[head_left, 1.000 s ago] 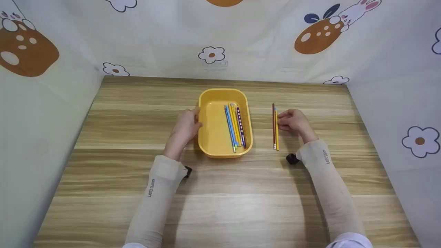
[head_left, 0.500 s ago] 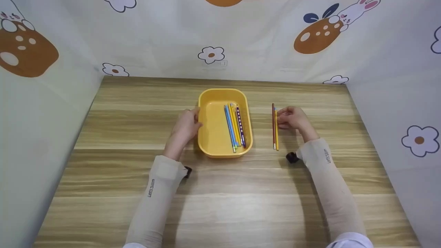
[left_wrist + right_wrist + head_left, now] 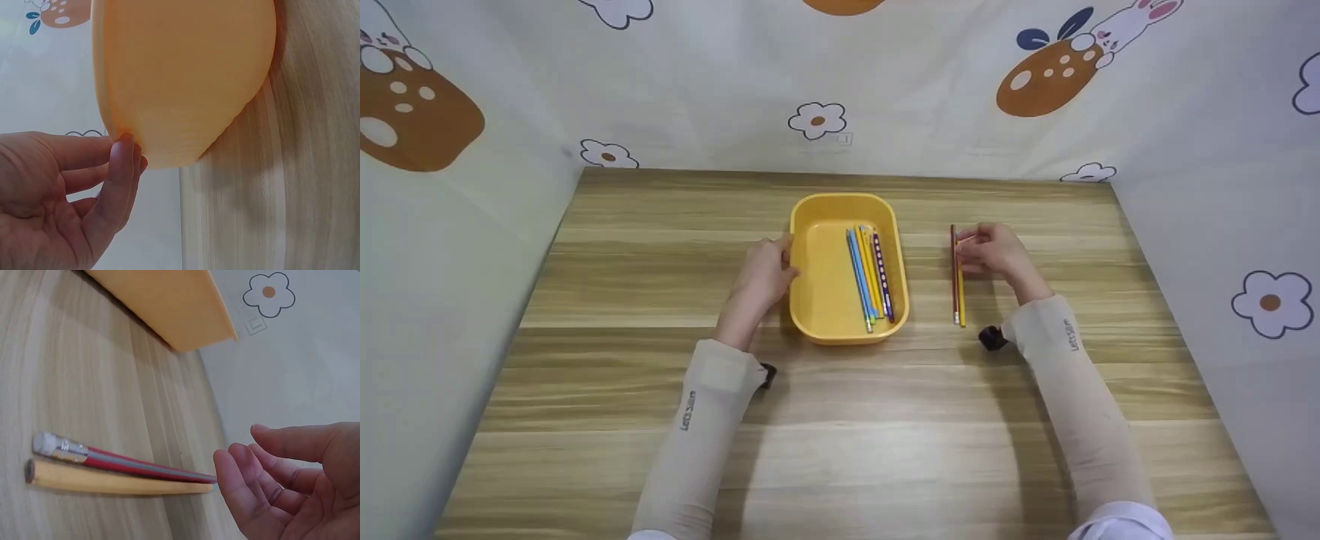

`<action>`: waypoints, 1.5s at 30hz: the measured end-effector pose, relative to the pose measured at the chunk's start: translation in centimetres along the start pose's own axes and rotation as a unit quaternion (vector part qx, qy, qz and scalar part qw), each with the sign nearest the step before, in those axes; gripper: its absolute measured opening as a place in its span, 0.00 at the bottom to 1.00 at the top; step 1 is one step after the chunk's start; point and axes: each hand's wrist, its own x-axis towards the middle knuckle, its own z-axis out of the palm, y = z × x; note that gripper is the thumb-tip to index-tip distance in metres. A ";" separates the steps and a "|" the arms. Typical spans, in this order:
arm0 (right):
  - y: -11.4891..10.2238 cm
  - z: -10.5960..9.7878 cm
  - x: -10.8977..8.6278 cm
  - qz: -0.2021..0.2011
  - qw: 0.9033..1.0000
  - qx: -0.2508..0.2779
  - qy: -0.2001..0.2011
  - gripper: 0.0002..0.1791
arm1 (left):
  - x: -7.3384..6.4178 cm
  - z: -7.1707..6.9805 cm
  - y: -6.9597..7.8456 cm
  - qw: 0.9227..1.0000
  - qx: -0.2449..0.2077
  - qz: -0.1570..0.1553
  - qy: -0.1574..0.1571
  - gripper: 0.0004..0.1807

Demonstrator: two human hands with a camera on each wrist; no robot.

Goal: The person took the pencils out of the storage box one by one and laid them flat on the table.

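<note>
Left hand (image 3: 765, 268) is pinching the rim of a yellow bin (image 3: 825, 289), bunch of pencils (image 3: 870, 274) inside. Right hand (image 3: 996, 251) is loosely spread by the red pencil (image 3: 140, 466) and yellow pencil (image 3: 118, 482) lying on the bench (image 3: 840, 427).

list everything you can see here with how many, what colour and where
table: 1, wood-toned, under everything
yellow bin: 1, yellow, on the table
pencils in the bin: several, exact count unclear; blue, yellow, dark purple with white dots; right half
red pencil: 1, red and grey, on the table right of the bin
yellow pencil: 1, yellow, beside the red one
wall covering: piece count unclear, white with printed flowers and rabbits, behind and beside the table
black wrist devices: 2, black, at the wrists
sleeves: 2, beige, on the forearms
left hand: 1, bare, pinching the bin's left rim
right hand: 1, bare, by the table pencils' far ends
</note>
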 end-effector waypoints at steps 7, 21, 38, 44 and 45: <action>-1.2 0.5 0.0 -0.009 1.000 0.003 -0.011 0.19 | 0.0 0.0 0.0 1.000 0.009 -0.008 -0.006 0.23; -3.3 1.9 0.1 -0.019 1.000 -0.005 -0.007 0.19 | 0.1 0.0 -0.1 1.000 0.023 0.007 0.003 0.24; -5.0 4.0 0.4 -0.006 1.000 0.016 -0.023 0.19 | 0.0 0.0 -0.1 1.000 0.002 0.013 -0.001 0.25; -5.5 4.8 0.4 -0.005 1.000 0.015 -0.026 0.17 | -0.1 -0.1 -0.1 1.000 0.004 0.016 0.004 0.23; -5.5 4.9 0.4 -0.006 1.000 0.014 -0.027 0.17 | -0.1 -0.1 0.0 1.000 0.004 0.016 0.004 0.23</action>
